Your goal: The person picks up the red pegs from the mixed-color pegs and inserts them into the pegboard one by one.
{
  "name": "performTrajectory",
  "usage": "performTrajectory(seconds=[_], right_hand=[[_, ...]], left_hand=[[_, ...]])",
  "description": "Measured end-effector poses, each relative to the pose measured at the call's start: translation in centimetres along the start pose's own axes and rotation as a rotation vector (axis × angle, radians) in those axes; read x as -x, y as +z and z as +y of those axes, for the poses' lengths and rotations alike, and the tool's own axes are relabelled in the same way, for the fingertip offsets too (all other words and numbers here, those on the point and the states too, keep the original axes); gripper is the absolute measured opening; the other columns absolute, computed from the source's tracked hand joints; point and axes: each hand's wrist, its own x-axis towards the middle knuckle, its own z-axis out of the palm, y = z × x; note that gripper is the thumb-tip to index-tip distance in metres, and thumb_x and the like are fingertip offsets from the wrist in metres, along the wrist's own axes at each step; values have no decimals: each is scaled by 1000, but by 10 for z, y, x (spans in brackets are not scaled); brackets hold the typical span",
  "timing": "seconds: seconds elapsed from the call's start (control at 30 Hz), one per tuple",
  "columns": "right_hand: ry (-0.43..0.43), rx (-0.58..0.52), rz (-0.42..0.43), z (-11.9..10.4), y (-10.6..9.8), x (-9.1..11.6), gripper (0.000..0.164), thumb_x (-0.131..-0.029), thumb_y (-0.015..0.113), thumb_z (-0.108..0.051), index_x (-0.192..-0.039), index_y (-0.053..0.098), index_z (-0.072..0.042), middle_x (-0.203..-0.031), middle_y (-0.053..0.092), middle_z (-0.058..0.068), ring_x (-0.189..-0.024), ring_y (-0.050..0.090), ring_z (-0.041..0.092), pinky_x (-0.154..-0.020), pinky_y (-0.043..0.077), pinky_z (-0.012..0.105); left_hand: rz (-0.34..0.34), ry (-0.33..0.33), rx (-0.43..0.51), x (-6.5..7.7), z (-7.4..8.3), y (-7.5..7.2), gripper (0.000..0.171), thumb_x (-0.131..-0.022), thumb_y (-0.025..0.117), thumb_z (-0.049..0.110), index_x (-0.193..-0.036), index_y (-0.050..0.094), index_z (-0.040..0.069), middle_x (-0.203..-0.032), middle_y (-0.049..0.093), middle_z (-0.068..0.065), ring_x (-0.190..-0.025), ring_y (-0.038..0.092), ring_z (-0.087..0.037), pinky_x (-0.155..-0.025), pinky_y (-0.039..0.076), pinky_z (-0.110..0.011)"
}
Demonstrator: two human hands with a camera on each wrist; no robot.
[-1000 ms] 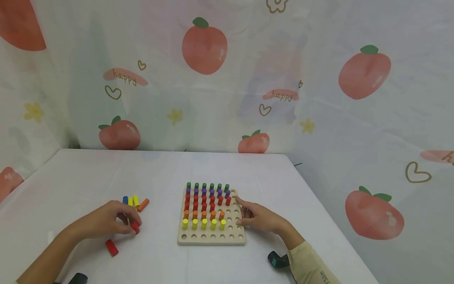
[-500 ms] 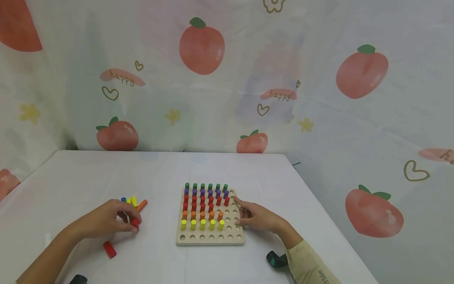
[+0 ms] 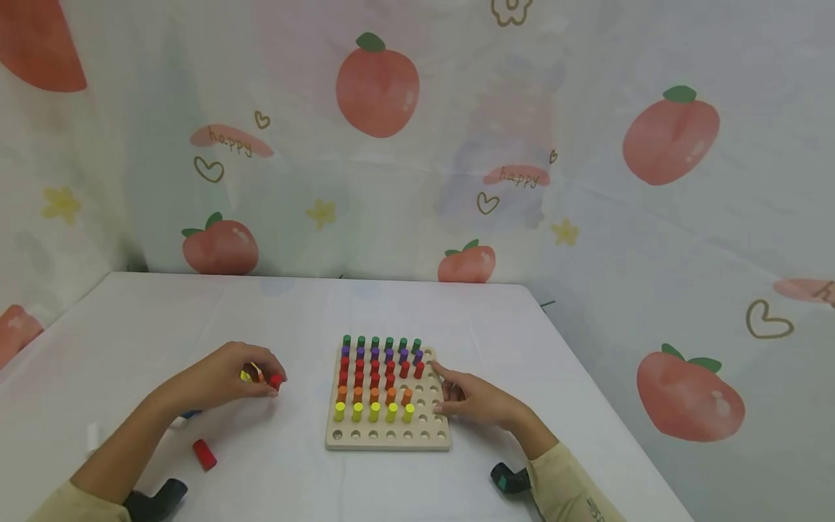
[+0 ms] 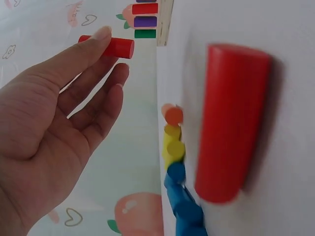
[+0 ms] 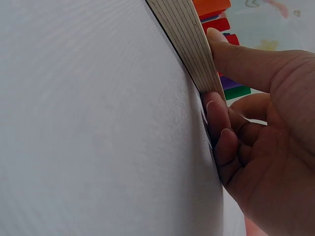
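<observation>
My left hand [image 3: 225, 377] is raised above the table and pinches a red peg [image 3: 277, 381] between thumb and fingertips. In the left wrist view that red peg [image 4: 120, 47] lies across the thumb tip. The wooden pegboard [image 3: 385, 441] lies flat to its right, with rows of green, purple, red, orange and yellow pegs standing in it and bare holes along the right and front. My right hand [image 3: 483, 400] grips the board's right edge. The right wrist view has the thumb on top of the board's edge [image 5: 189, 46], the other fingers curled against its side.
Another red peg [image 3: 205, 455] lies on the table near the left forearm. Loose yellow [image 4: 174, 150], orange [image 4: 173, 116] and blue pegs [image 4: 176, 173] lie close together, partly hidden by the left hand in the head view. Patterned cloth [image 3: 391, 181] surrounds the white table.
My left hand has lifted the red peg and moved it forward and to the right, past the loose pegs. My right hand stays on the board's edge.
</observation>
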Motion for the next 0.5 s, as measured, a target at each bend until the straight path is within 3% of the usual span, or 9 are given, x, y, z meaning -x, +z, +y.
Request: performTrajectory(seconds=[0.13, 0.5], right_hand=[[10, -6, 2, -1, 0, 2, 82, -95, 77, -32, -162, 34, -11, -99, 55, 4, -86, 52, 20, -69, 42, 31], [11, 3, 3, -3, -1, 3, 82, -96, 77, -32, -162, 34, -12, -99, 55, 4, -86, 51, 20, -68, 42, 30]], left_hand=[[-9, -26, 12, -13, 8, 3, 21, -90, 83, 19, -109, 76, 12, -95, 69, 13, -88, 64, -13, -80, 58, -31], [-27, 18, 76, -45, 24, 15, 22, -90, 83, 16, -109, 76, 9, -96, 70, 10, -87, 67, -12, -84, 59, -34]])
